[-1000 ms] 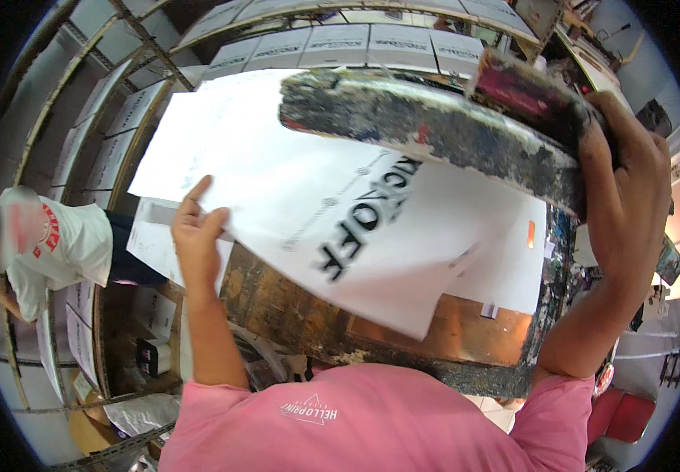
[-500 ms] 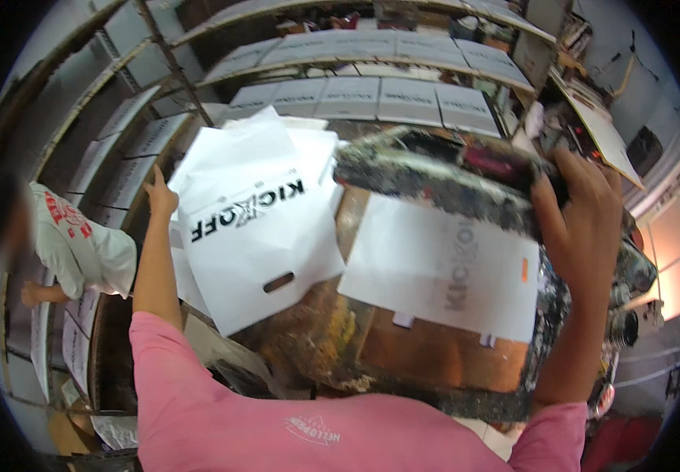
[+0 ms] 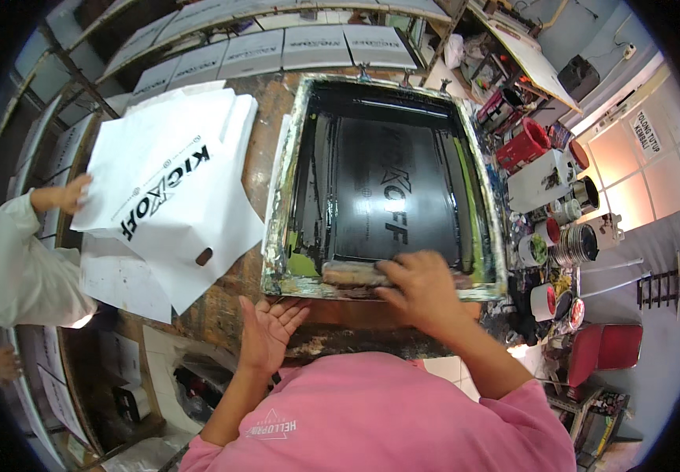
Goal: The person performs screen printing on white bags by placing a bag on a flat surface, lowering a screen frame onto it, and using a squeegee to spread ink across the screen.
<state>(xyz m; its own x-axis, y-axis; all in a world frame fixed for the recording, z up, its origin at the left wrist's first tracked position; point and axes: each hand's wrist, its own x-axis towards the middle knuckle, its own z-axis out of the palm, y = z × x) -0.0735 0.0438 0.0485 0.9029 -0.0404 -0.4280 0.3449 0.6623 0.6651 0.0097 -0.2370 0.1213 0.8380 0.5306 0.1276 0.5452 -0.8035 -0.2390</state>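
A screen-printing frame (image 3: 278, 220) lies flat on the worktable in front of me, its mesh dark with wet black ink and green along the sides. My right hand (image 3: 425, 293) grips a wood-handled squeegee (image 3: 353, 274) at the frame's near end. Palm up with fingers spread, my left hand (image 3: 271, 332) is at the frame's near left corner; nothing lies in it. Whether its fingertips touch the rim I cannot tell. Left of the frame are loosely stacked white bags (image 3: 163, 200), the top one printed in black with a cut-out handle. The frame hides whatever lies beneath it.
A co-worker's hand (image 3: 75, 194) touches the bags' left edge. Racks behind and to the left hold printed white sheets (image 3: 316, 47). Paint tubs, including a red bucket (image 3: 530, 140), crowd the right side. A red chair (image 3: 603, 346) stands at the lower right.
The raised frame has come down flat, covering the white bag on the table. My left hand has left the stacked bags for the frame's near edge. My right hand now holds the squeegee.
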